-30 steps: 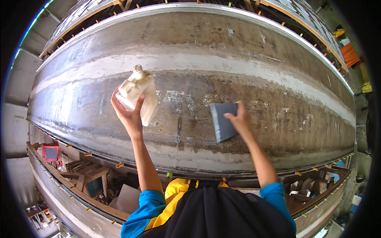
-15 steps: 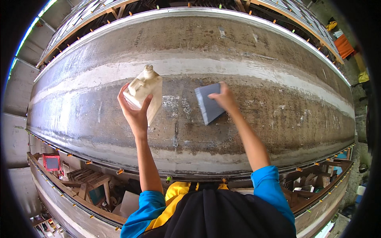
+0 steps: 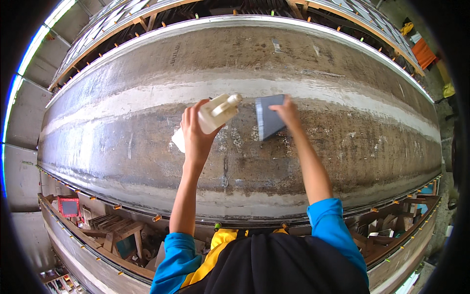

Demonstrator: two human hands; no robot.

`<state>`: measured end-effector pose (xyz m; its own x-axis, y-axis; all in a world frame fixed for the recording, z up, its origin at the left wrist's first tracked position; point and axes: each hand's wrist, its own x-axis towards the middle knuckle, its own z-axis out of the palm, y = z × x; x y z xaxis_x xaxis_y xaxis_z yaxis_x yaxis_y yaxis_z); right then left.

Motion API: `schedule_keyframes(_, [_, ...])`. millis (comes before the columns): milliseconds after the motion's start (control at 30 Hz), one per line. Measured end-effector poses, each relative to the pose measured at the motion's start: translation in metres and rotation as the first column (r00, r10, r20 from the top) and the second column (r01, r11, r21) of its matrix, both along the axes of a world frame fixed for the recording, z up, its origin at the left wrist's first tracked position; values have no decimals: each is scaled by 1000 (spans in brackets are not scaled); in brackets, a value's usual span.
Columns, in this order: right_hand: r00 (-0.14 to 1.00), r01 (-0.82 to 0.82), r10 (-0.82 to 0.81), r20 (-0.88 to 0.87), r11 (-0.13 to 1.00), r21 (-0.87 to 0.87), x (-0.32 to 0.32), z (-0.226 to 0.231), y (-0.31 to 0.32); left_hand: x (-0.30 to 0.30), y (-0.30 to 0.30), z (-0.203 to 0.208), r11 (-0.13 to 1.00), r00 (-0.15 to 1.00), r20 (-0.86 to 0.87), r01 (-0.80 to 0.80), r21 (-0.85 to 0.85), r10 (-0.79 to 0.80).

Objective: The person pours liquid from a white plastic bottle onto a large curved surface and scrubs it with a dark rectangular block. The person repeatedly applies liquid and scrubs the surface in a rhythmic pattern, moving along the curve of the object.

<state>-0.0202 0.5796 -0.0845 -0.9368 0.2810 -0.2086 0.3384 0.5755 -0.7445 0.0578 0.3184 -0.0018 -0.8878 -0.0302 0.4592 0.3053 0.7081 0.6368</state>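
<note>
My left hand (image 3: pixel 197 132) is closed round a cream plastic jug (image 3: pixel 215 113). The jug is tipped over, its narrow neck pointing right toward my other hand; the fingers cover its middle. In my right hand (image 3: pixel 289 111) is a grey flat piece (image 3: pixel 269 117) with a pale strip along its left edge, pinched at its upper right corner with the thumb on top. Its exact kind is unclear. Both things are over the long, stained brown tabletop (image 3: pixel 333 161), the jug's neck a short way left of the grey piece. Whether liquid leaves the neck cannot be seen.
A worn white band (image 3: pixel 161 94) runs along the tabletop. Small orange and green pegs line its edges. Below the near edge, a shelf holds wooden pieces (image 3: pixel 122 235) and a red-framed panel (image 3: pixel 69 207). Another rack (image 3: pixel 147 22) stands beyond the far edge.
The jug has gone from nearly upright to tipped, its neck swinging right, as my left hand moved right. My right hand and the grey piece have shifted slightly right and away from me.
</note>
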Motion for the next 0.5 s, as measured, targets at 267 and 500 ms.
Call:
schedule_keyframes(267, [889, 452, -449, -87, 892, 10, 106, 34, 165, -55, 53, -31, 752, 929, -112, 211, -625, -354])
schedule_keyframes(500, [792, 507, -548, -269, 836, -210, 206, 56, 215, -81, 147, -36, 497, 815, -161, 171, -851, -556])
